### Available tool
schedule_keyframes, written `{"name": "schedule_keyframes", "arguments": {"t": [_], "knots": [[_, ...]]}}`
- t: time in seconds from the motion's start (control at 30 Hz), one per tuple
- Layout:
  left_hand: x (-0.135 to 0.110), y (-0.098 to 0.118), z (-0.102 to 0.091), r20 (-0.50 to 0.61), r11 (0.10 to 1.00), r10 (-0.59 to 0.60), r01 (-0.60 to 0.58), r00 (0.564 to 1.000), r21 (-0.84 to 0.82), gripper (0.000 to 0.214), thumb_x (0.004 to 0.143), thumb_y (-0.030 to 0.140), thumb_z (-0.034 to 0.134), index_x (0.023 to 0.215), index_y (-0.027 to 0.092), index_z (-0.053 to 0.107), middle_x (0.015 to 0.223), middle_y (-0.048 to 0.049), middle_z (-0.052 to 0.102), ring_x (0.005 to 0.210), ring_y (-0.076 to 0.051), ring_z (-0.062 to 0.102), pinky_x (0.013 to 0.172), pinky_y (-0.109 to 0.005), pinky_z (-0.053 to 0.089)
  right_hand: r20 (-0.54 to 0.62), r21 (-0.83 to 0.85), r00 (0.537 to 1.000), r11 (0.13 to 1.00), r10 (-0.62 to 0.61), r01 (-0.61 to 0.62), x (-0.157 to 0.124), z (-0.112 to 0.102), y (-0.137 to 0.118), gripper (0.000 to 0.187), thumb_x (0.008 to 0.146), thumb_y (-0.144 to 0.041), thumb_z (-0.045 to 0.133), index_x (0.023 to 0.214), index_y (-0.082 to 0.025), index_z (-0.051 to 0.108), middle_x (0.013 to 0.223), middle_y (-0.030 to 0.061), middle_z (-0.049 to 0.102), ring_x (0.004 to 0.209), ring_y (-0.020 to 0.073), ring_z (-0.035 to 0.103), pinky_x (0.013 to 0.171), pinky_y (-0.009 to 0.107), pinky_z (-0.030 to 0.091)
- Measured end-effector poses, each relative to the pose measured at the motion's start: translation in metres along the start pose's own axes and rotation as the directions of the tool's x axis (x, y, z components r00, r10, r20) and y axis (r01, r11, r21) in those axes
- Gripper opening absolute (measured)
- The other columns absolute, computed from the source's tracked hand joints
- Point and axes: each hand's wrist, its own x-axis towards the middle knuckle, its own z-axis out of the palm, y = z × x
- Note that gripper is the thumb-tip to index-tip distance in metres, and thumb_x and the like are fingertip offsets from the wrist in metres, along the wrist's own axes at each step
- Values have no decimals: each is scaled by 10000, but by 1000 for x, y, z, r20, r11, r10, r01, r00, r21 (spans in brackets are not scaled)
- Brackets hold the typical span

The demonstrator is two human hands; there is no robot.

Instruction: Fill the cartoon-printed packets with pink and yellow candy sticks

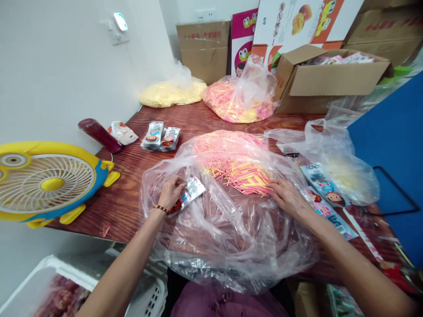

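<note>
My left hand (pixel 172 193), with a beaded bracelet at the wrist, is closed on a small silver printed pouch (pixel 195 188) over the clear plastic bag. My right hand (pixel 284 194) reaches in from the right, fingers stretched out and touching the right edge of a heap of thin pink and yellow sticks (pixel 246 176). Whether any stick is between those fingers, I cannot tell. The heap lies in a large open clear plastic bag (pixel 228 237), spread over the table and hanging over its front edge.
Stacked pouches (pixel 154 133) lie back left; larger printed packets (pixel 327 189) lie at right beside a knotted clear bag (pixel 350 176). A yellow fan (pixel 53 184) and dark red bottle (pixel 99 134) stand left. Bags of sticks (pixel 239 99) and an open carton (pixel 337 81) line the back.
</note>
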Motion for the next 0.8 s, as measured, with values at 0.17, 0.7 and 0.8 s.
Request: {"name": "schedule_keyframes", "arguments": {"t": [0.17, 0.7, 0.8], "knots": [[-2, 3, -11, -28, 977, 144, -137, 989, 162, 150, 877, 296, 536, 829, 192, 633, 740, -22, 679, 691, -183, 612, 662, -290, 422, -12, 37, 1000, 999, -9, 9, 2, -1, 2, 275, 922, -235, 441, 1031, -158, 682, 1098, 156, 659, 1026, 272, 618, 903, 455, 515], [-45, 173, -1, 382, 942, 327, -266, 864, -205, 155, 912, 279, 548, 821, 174, 617, 695, 19, 605, 627, -115, 523, 606, -235, 390, 104, 768, 992, 628, 74, -127, 69, -60, -137, 135, 906, -263, 573, 806, -191, 629, 740, -21, 621, 693, 121, 560, 653, 247, 412], [-51, 169, 13, 429, 953, 259, -157, 865, -258, 222, 888, 329, 576, 741, 168, 620, 643, 17, 587, 601, -115, 500, 585, -240, 381, 110, 735, 986, 657, 128, -167, 54, -58, -129, 198, 904, -289, 590, 734, -187, 583, 662, -39, 550, 621, 107, 486, 593, 235, 344]]}}
